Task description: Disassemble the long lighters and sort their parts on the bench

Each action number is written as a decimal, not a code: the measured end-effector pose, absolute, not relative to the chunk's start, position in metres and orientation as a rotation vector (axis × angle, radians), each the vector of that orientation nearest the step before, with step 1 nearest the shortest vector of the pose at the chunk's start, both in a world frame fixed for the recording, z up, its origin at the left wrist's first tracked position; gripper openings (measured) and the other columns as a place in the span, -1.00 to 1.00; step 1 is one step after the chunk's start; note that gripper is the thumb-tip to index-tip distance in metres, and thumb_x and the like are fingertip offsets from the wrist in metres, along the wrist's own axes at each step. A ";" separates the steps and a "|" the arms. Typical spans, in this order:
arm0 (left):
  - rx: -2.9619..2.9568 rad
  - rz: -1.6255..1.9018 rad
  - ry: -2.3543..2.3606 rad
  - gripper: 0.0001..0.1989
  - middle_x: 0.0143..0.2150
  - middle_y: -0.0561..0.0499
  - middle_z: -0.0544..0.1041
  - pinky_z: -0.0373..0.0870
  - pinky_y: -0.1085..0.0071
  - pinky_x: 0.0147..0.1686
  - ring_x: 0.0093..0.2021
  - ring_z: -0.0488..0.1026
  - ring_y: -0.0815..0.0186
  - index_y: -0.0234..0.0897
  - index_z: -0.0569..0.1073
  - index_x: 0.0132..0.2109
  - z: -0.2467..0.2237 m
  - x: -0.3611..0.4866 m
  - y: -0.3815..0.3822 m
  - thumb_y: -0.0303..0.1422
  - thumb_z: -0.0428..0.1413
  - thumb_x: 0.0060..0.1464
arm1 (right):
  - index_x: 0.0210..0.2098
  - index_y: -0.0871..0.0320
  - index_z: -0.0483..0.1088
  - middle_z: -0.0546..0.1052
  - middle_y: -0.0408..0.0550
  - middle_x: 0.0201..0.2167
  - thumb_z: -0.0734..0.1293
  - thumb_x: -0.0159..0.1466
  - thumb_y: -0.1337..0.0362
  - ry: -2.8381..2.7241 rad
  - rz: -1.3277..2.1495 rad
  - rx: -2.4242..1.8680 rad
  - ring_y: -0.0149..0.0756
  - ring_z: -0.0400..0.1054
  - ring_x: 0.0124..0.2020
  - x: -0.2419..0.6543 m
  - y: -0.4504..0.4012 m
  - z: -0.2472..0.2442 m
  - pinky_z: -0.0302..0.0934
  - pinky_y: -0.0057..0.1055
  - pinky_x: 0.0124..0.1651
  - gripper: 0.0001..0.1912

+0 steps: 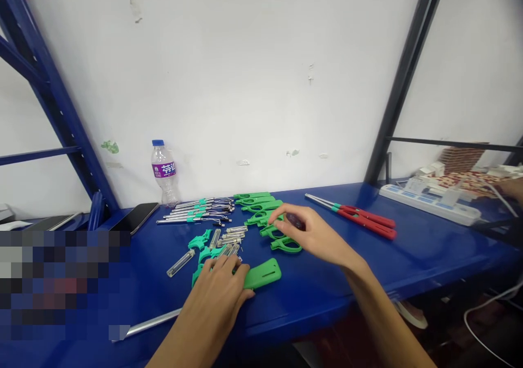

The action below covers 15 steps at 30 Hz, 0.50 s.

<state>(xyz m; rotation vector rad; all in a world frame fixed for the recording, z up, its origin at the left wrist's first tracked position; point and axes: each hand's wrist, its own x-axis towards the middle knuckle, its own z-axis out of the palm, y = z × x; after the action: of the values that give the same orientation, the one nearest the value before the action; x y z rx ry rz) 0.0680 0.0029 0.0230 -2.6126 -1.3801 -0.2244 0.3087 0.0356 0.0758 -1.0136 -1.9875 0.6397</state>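
Note:
My left hand (223, 286) is closed over a green stick lighter (263, 274) lying on the table. Its long metal tube (153, 323) sticks out on the other side, toward the lower left; the lighter's middle is hidden under my fingers. In my right hand (316, 234) is a dark, rounded tool handle (295, 221); its working end cannot be made out. Just beyond that hand, several green lighter shells (259, 202) lie in a row. Beside my left fingers are teal trigger pieces (200, 241) and clear fuel tubes (181, 263).
Metal lighter rods with wires (194, 214) lie at the back left, near an upright plastic bottle (164, 175) and a phone (137, 218). Two red stick lighters (362, 221) rest at right. Farther right are a white power strip (429, 204) and another person's hand (512, 188).

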 end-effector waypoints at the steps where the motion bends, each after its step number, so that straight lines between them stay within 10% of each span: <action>1: -2.598 -0.257 -1.351 -0.71 -0.03 -0.08 0.60 0.49 0.05 -0.03 -0.01 0.56 0.02 -0.18 0.54 0.07 0.022 0.066 0.003 -0.34 0.26 0.22 | -0.15 0.04 0.52 0.47 -0.19 -0.39 0.28 0.48 0.06 -2.029 0.604 -1.056 -0.34 0.25 -0.43 0.308 0.033 0.077 0.08 -0.41 -0.37 -0.75; 6: -2.427 -0.460 -1.198 -0.69 -0.02 -0.08 0.58 0.49 0.12 -0.15 -0.10 0.57 0.05 -0.18 0.48 0.11 0.027 0.060 0.000 -0.31 0.23 0.25 | 0.02 -0.03 0.57 0.62 -0.11 -0.05 0.38 0.39 -0.04 -2.217 0.546 -1.090 -0.13 0.46 -0.08 0.302 0.022 0.080 0.23 -0.29 -0.04 -0.67; 15: -2.252 -0.849 -1.244 -0.57 0.01 -0.12 0.60 0.58 0.22 -0.30 -0.20 0.63 0.10 -0.24 0.34 0.29 0.053 0.040 -0.003 -0.23 0.06 0.37 | -0.09 0.00 0.59 0.61 -0.16 -0.18 0.40 0.40 0.08 -1.981 0.620 -0.971 -0.26 0.44 -0.27 0.303 0.023 0.087 0.24 -0.39 -0.24 -0.80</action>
<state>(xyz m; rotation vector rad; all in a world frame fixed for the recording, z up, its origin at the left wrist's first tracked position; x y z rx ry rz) 0.0405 -0.0028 0.0526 -2.2518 -1.2437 -0.8490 0.3026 0.0232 0.0873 -0.9709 -1.9813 0.6205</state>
